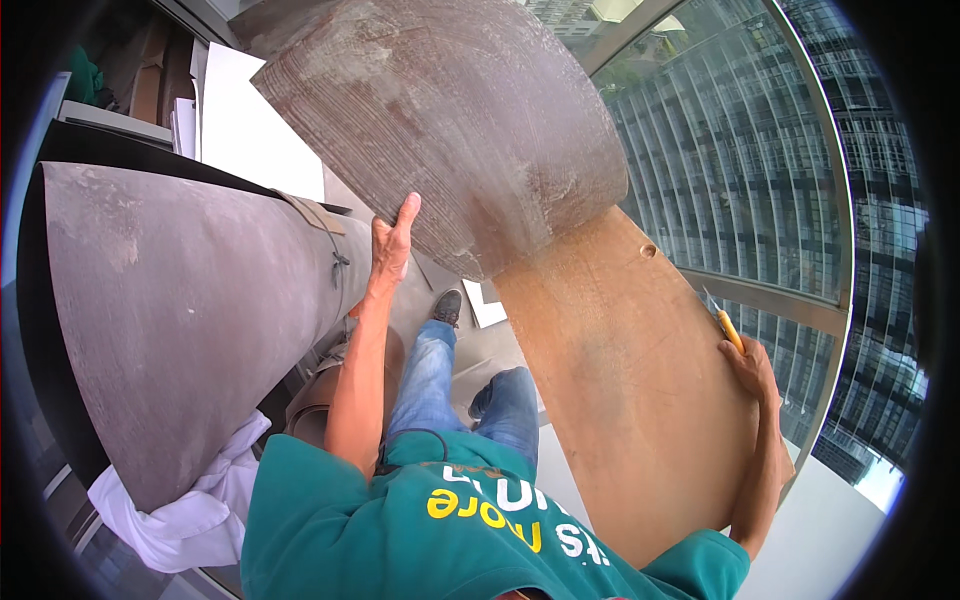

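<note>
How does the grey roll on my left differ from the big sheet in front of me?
The grey roll is curled into a tube; the big sheet spreads open, its far end curling over. The grey roll's outside is grey; the big sheet shows tan, with grey-brown on the curled end. The roll carries a knotted cord; the sheet shows none. Both have marked surfaces.

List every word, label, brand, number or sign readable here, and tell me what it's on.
Green shirt: large white and yellow lettering; I won't copy the words.
Same shirt: smaller orange-brown marks, too blurred to read.
Large curled sheet and yellow-handled knife: no lettering I can make out.
Buildings outside: too small to tell.
</note>
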Demonstrator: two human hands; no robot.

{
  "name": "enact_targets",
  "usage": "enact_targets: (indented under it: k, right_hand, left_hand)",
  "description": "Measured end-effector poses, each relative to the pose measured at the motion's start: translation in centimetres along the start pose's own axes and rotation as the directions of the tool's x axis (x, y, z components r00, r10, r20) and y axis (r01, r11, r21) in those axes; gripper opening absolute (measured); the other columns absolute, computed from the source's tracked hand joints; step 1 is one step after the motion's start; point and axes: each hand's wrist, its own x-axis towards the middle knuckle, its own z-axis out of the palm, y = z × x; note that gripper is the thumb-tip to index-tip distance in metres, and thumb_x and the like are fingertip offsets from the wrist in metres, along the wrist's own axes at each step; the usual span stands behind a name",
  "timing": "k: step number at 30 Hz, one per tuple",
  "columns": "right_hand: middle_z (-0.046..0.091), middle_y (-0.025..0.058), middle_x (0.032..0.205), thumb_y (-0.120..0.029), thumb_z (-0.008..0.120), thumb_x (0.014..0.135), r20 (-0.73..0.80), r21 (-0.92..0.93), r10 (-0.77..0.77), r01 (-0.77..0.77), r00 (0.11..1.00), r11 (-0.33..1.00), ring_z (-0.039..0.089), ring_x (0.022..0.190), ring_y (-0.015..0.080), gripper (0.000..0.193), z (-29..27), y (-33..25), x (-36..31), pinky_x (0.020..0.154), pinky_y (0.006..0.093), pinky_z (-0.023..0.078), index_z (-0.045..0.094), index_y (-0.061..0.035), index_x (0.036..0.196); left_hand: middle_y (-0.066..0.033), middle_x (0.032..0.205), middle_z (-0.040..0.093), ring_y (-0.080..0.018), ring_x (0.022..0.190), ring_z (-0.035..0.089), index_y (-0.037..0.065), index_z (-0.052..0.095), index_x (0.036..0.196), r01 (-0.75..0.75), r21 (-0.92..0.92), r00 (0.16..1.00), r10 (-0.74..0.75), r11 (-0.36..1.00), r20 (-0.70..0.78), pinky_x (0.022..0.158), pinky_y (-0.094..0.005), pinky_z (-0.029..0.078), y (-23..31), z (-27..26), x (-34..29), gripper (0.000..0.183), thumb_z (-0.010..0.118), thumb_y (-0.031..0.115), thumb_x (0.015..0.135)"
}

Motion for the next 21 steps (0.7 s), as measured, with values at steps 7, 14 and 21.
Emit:
enact_targets:
  k: [7, 14, 21]
  right_hand:
    - [0.058, 0.0096, 0.067, -0.042, 0.062, 0.092, -0.048, 0.117, -0.114, 0.119, 0.992, 0.986, 0.054, 0.062, 0.0175, 0.047, 1.2, -4.6, 9.3, 0.062, 0.0386, 0.043, 0.064, 0.0046, 0.088]
    - [0.061, 0.0102, 0.069, -0.043, 0.063, 0.091, -0.077, 0.22, -0.155, 0.168, 0.985, 0.961, 0.057, 0.063, 0.0173, 0.048, 3.5, -9.5, 17.3, 0.061, 0.038, 0.044, 0.066, 0.0046, 0.092]
    - [0.062, 0.0113, 0.067, -0.044, 0.064, 0.09, -0.092, 0.317, -0.146, 0.167, 0.985, 0.934, 0.058, 0.06, 0.0194, 0.049, 6.1, -12.1, 22.8, 0.059, 0.039, 0.044, 0.067, 0.0046, 0.088]
  left_hand:
    - [-0.0073, 0.108, 0.065, -0.0149, 0.099, 0.056, -0.004, 0.066, 0.107, -0.185, 0.103, 0.983, 0.182, 0.977, 0.033, 0.095, -0.03, 0.04, 4.9, 0.8, 8.2, 0.038, 0.07, 0.03, 0.09]
    - [-0.0074, 0.108, 0.064, -0.0152, 0.101, 0.055, -0.002, 0.065, 0.107, -0.318, 0.214, 0.948, 0.306, 0.924, 0.087, 0.095, -0.0317, 0.039, 8.1, 0.8, 16.3, 0.039, 0.071, 0.031, 0.088]
    - [-0.0096, 0.124, 0.059, -0.0168, 0.116, 0.051, -0.003, 0.059, 0.122, -0.38, 0.247, 0.925, 0.362, 0.892, 0.116, 0.105, -0.0322, 0.034, 8.3, 1.7, 21.7, 0.049, 0.07, 0.031, 0.089]
